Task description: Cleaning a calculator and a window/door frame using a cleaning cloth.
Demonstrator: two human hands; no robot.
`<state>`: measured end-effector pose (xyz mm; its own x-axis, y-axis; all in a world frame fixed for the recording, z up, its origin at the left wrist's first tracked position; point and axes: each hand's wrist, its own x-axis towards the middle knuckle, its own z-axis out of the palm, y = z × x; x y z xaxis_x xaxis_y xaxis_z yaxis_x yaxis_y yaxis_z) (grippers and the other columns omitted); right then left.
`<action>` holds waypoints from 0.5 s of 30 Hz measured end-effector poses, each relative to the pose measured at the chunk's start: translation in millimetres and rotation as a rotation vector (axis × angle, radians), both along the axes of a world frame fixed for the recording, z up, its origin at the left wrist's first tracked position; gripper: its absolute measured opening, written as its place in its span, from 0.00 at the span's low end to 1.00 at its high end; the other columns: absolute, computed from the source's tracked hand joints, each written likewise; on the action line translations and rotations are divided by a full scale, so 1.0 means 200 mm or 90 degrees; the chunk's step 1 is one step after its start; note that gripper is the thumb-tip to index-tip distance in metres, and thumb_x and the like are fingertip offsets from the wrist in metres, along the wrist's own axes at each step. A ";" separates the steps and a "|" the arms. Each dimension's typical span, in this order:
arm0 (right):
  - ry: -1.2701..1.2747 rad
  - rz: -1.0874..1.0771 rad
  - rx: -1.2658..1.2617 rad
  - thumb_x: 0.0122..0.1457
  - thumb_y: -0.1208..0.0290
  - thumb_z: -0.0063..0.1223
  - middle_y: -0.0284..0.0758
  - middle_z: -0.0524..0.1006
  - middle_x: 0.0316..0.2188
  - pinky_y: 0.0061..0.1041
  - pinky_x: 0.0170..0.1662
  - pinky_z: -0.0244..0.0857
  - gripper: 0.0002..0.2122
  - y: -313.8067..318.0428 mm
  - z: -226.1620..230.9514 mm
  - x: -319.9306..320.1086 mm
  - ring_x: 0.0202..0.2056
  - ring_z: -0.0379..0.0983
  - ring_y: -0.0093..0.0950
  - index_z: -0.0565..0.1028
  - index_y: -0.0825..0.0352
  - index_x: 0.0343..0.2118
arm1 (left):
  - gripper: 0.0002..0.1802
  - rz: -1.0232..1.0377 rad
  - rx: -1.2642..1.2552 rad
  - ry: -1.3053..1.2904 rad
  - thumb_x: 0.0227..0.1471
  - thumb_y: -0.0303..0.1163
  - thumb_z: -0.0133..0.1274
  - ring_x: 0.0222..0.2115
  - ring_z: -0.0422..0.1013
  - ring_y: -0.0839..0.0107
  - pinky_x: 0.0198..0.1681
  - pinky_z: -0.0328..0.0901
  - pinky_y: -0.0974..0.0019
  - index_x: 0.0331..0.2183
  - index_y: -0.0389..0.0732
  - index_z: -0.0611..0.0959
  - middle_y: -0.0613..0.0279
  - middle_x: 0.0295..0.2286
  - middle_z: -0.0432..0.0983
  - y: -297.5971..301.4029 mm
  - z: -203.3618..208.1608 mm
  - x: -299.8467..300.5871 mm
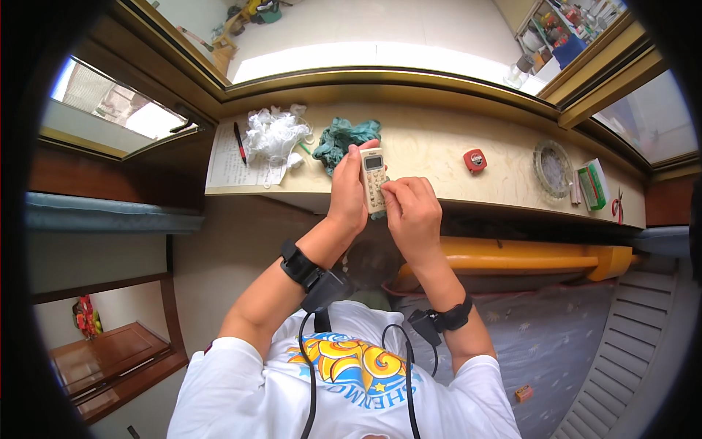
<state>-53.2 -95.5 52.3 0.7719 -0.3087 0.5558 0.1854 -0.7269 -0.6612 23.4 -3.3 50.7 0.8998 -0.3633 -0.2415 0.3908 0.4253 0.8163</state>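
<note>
My left hand (349, 189) is wrapped round a beige remote control (374, 192) with a small dark screen at its top and rows of buttons below. The remote is upright over the front edge of the sill. My right hand (412, 212) has its fingers pinched together at the remote's right side, over the buttons. A bit of grey-green shows by those fingertips and another under the remote's lower end; what the pinch holds is hidden. Just behind my left hand lies a crumpled teal cloth (344, 137).
The wooden sill (431, 164) carries crumpled white material (276, 135), a written sheet (227, 164), a pen (240, 143), a red tape measure (474, 161), a glass ashtray (552, 170), a green-and-white box (594, 184) and red-handled scissors (618, 208). Window frames border the back.
</note>
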 end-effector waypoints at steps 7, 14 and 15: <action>-0.010 -0.061 -0.010 0.51 0.77 0.55 0.37 0.74 0.26 0.28 0.32 0.66 0.03 -0.11 -0.06 0.01 0.29 0.70 0.33 0.76 0.69 0.29 | 0.28 -0.018 -0.015 0.013 0.63 0.49 0.34 0.30 0.71 0.74 0.35 0.69 0.70 0.48 0.34 0.72 0.60 0.30 0.73 -0.01 0.01 0.00; 0.157 -0.054 0.368 0.53 0.76 0.56 0.35 0.76 0.27 0.23 0.30 0.65 0.03 -0.08 0.02 -0.05 0.26 0.71 0.26 0.76 0.69 0.29 | 0.28 -0.005 -0.074 0.067 0.63 0.49 0.34 0.29 0.72 0.71 0.33 0.70 0.68 0.47 0.34 0.73 0.58 0.29 0.73 0.00 -0.02 0.04; 0.157 -0.054 0.368 0.53 0.76 0.56 0.35 0.76 0.27 0.23 0.30 0.65 0.03 -0.07 0.01 -0.04 0.26 0.71 0.26 0.76 0.69 0.29 | 0.28 -0.011 -0.074 0.066 0.63 0.49 0.34 0.28 0.72 0.71 0.33 0.70 0.68 0.47 0.35 0.73 0.58 0.28 0.73 0.00 -0.01 0.04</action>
<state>-62.0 -108.8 54.2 0.8154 -0.5720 0.0889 -0.0659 -0.2444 -0.9674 30.9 -3.9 48.2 0.8656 -0.4096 -0.2882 0.4787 0.5077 0.7163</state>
